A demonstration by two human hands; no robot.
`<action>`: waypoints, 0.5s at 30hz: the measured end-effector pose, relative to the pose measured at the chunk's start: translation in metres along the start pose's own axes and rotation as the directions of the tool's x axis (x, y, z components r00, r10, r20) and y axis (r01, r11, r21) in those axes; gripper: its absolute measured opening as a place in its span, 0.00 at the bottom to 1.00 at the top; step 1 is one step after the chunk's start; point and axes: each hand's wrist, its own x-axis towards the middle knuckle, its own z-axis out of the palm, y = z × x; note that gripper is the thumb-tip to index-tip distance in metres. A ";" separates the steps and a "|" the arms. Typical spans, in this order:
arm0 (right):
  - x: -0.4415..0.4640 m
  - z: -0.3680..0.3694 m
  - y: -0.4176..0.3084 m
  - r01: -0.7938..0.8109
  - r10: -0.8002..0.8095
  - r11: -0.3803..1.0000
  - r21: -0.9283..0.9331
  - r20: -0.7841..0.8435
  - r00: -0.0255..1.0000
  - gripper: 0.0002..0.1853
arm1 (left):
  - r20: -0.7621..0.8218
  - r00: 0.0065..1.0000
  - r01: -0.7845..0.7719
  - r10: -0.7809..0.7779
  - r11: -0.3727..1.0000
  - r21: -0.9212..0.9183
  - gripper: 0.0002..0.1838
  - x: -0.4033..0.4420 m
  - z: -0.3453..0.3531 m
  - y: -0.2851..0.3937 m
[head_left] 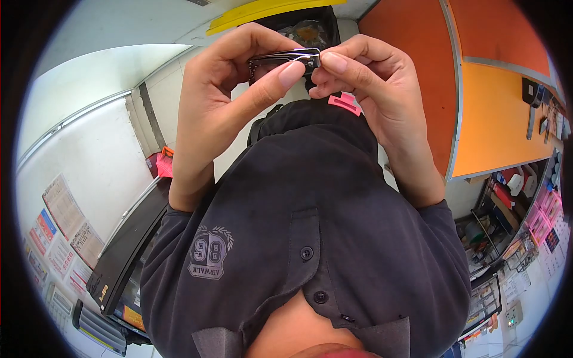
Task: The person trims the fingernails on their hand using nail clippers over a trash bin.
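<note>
My left hand (pixel 230 89) holds a small black and silver metal object (pixel 285 58), which resembles a nail clipper, between its thumb and fingers. A short dark bead chain hangs at the object's left end. Against its right end are the closed thumb and fingertips of my right hand (pixel 364 74). The exact contact there is partly hidden by the fingers. Both hands are raised in front of the dark shirt (pixel 256 197). Below my right hand, a pink rectangular piece (pixel 345 104) shows near the dark clothing.
A bin with a black liner (pixel 325 30) stands beyond the hands, beside a yellow strip (pixel 262 13). Orange panels (pixel 501 119) rise on the right, above shelves with assorted items (pixel 498 197). On the left are a black cabinet (pixel 128 238) and papers on a white wall (pixel 62 203).
</note>
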 end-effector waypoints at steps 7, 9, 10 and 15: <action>-0.002 -0.004 -0.005 0.075 -0.080 0.975 -0.210 -0.014 0.997 0.07 | 0.054 0.998 0.033 -0.035 0.998 0.051 0.10 0.003 0.002 0.003; -0.001 -0.006 -0.008 0.087 -0.088 0.952 -0.292 0.010 0.996 0.07 | 0.076 0.995 0.067 -0.072 0.996 0.066 0.10 0.004 0.001 0.005; -0.001 -0.008 -0.010 0.094 -0.091 0.938 -0.333 0.022 0.996 0.07 | 0.090 0.993 0.072 -0.078 0.995 0.067 0.10 0.004 0.000 0.005; 0.000 -0.011 -0.013 0.102 -0.091 0.907 -0.409 0.046 0.995 0.08 | 0.129 0.986 0.101 -0.108 0.993 0.062 0.11 0.008 -0.001 0.006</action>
